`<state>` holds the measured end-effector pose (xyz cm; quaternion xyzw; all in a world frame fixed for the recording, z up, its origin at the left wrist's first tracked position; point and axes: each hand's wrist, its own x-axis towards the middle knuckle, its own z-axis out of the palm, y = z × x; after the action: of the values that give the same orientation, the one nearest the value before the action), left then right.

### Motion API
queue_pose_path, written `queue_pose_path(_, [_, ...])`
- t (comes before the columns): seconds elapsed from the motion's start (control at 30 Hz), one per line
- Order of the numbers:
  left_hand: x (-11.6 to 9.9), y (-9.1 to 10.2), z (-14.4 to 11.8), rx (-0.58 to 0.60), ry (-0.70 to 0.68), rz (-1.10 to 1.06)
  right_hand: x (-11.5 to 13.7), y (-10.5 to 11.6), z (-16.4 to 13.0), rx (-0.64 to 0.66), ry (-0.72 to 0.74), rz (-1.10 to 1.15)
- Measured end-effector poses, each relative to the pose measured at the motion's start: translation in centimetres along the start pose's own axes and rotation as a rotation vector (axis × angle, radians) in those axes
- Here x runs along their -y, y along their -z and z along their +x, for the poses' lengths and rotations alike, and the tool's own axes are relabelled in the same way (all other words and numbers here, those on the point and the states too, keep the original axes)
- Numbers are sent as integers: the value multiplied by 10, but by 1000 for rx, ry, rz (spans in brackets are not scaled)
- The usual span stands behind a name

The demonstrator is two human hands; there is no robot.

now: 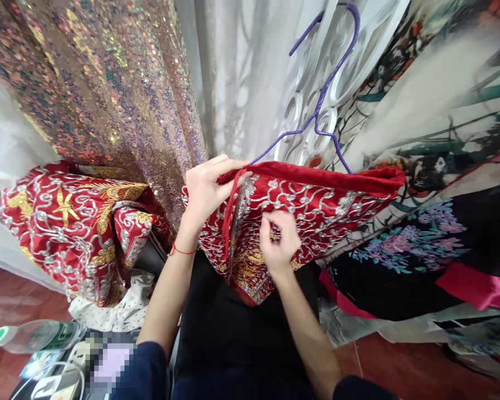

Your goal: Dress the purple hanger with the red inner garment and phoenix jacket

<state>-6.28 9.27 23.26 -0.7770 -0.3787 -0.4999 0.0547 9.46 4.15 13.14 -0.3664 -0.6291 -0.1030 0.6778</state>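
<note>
A red skirt (312, 203) with silver and gold embroidery hangs by its plain red waistband (316, 176) from a purple hanger (323, 100). At the waistband's left end, my left hand (208, 186) is closed on the fabric, thumb in front and fingers along the top edge. A narrow red trim (230, 216) runs down from there. In front of the embroidered panel is my right hand (280, 239), slightly blurred, its thumb and forefinger pinched together. Whatever it holds, if anything, is too small to make out. The skirt's lower point hangs over my dark lap.
A matching red embroidered garment (79, 228) lies bunched at left, above a white dotted cloth (116, 305). Nearby are a plastic bottle (37, 336) and a white cable (81, 372). Sequined fabric (120, 72) hangs behind; a black floral garment (400, 255) hangs at right.
</note>
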Motion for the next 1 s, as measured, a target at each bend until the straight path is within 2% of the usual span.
queue_pose_path(0.03, [0,-1,-1,6,9,14,4,-2,-24,41,-184,23])
queue_pose_path(0.1, [0,-2,-2,15,20,31,10,-11,-64,236,-512,106])
queue_pose_path(0.2, [-3,-2,-4,10,40,47,15,-31,-97,349,-733,137])
queue_pose_path(0.33, [-6,-2,-6,-8,46,52,16,-45,-102,367,-791,111])
queue_pose_path(0.57, [-5,-6,-8,-27,48,60,19,-40,-93,501,-912,262])
queue_pose_path(0.8, [-7,-6,-9,-41,52,75,14,-45,-85,488,-1046,413])
queue_pose_path(1.0, [-6,-7,-10,-55,49,92,14,-42,-78,508,-1050,496])
